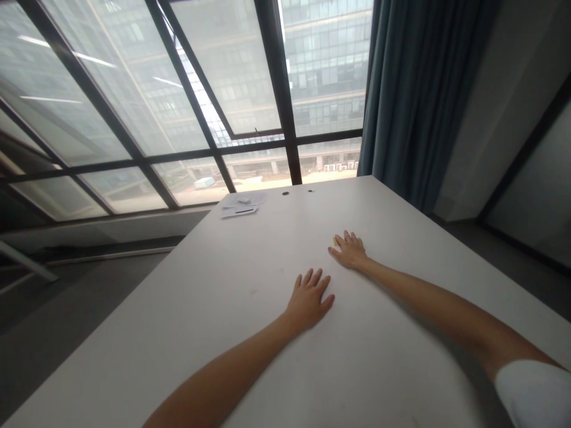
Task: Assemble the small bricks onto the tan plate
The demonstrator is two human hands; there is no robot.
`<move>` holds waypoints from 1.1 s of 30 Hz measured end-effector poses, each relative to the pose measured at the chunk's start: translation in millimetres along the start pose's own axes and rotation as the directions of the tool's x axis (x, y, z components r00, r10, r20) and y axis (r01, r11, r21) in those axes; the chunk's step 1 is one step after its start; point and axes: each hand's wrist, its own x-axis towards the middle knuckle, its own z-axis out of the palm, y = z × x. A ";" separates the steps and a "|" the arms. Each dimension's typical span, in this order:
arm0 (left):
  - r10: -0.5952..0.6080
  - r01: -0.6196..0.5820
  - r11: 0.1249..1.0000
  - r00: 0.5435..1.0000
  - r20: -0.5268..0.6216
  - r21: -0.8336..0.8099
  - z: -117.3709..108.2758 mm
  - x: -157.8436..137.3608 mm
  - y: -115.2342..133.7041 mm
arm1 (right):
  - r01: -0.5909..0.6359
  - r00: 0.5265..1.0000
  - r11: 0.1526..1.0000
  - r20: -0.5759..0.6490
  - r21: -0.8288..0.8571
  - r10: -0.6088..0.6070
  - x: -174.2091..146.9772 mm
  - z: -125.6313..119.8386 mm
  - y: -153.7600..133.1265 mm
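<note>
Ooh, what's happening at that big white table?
A person has both hands on the white table. The right hand covers a small yellowish thing, too hidden to name. The left hand lies palm down, fingers spread, with nothing showing in its grasp. Some papers lie away from both hands, near the table's far left corner.

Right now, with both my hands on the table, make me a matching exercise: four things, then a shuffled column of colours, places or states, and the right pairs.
1. left hand
2. right hand
3. papers
4. curtain

A. blue, beside the window
B. at the far left corner of the table
C. nearest the camera
D. partly covering something yellow

Pairs: 1-C, 2-D, 3-B, 4-A
</note>
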 end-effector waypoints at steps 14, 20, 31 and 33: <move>-0.247 0.197 0.965 0.904 -0.350 -0.171 -2.0 16.4 -54.3 | 0.452 0.891 0.888 0.011 0.085 -0.454 -30.9 9.9 -66.7; -0.259 0.231 0.963 0.934 -0.247 -0.135 4.2 15.2 -50.2 | -0.150 0.980 0.978 -0.112 0.146 0.167 -12.7 -5.0 -4.3; -0.179 0.144 0.972 0.965 -0.189 -0.185 -16.1 14.1 -53.2 | -0.156 0.984 0.947 -0.039 0.280 0.174 -5.1 16.0 -50.8; -0.091 0.054 0.984 0.972 -0.217 -0.171 -29.4 18.4 -59.1 | -0.081 0.995 0.960 -0.040 0.268 0.095 -7.0 22.2 -67.3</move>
